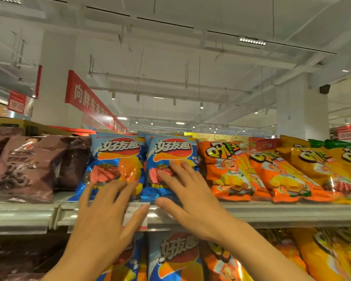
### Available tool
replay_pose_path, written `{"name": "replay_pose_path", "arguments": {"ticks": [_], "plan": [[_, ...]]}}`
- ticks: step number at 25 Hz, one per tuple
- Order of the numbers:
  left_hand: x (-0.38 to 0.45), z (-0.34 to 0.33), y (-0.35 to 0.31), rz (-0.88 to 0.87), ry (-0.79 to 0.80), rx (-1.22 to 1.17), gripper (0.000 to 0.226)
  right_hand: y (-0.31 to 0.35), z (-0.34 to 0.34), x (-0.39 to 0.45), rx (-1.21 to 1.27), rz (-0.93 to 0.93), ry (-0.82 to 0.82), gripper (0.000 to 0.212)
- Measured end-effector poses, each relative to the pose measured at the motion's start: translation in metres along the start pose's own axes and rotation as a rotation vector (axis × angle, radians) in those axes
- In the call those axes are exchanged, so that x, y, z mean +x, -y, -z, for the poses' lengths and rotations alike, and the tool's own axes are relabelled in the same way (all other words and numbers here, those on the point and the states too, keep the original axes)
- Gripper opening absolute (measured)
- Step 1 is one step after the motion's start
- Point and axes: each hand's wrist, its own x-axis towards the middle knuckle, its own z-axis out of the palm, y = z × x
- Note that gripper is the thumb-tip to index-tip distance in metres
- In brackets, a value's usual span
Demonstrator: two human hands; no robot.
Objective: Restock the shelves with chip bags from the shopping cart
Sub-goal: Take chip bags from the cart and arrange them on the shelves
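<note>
Left hand (101, 218) and right hand (187, 195), fingers spread flat, holding nothing, press two blue chip bags (171, 165) on the top shelf (272, 211): likely light, puffy, slippery, crushable; best held by edges.

We see only our two hands and forearms, which rise in front of the grey shelf edge (272, 211). Our left hand (101, 218) and our right hand (193, 199) are both bare, with no glove, ring or watch. The forearms below the shelf edge carry no sleeve, and the fingernails look short and plain.
</note>
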Motion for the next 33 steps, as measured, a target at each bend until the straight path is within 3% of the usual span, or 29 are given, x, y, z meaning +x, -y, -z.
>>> {"name": "replay_pose_path", "arguments": {"ticks": [3,6,12,15,18,21,23,25,27,33], "plan": [[0.0,0.005,-0.011,0.032,-0.064,-0.052,0.069,-0.023,0.009,-0.02,0.041,0.044,-0.091,0.068],[-0.002,0.013,-0.046,-0.041,-0.156,-0.153,0.061,-0.054,0.026,-0.04,0.0,0.057,-0.153,0.071],[0.02,-0.005,-0.199,-0.27,-0.217,-0.202,0.057,-0.164,0.068,-0.101,-0.172,-0.099,-0.121,0.077],[0.038,-0.027,-0.279,-0.236,-0.099,-0.168,0.068,-0.232,0.084,-0.137,-0.21,-0.172,-0.096,0.08],[0.046,-0.048,-0.319,-0.092,0.136,0.061,0.087,-0.274,0.092,-0.157,-0.202,-0.143,0.008,0.074],[0.055,-0.046,-0.339,0.034,0.071,0.173,0.081,-0.296,0.097,-0.176,-0.089,-0.02,0.049,0.071],[0.066,-0.043,-0.357,0.079,-0.014,0.131,0.074,-0.314,0.108,-0.191,-0.006,-0.02,-0.048,0.071],[0.073,-0.044,-0.392,-0.012,-0.06,0.048,0.068,-0.343,0.122,-0.209,-0.042,-0.076,-0.165,0.071],[0.074,-0.053,-0.432,-0.152,-0.055,-0.033,0.064,-0.374,0.134,-0.226,-0.134,-0.19,-0.18,0.07],[0.091,-0.087,-0.526,-0.311,0.157,-0.112,0.084,-0.431,0.152,-0.266,-0.307,-0.407,-0.203,0.084]]}}
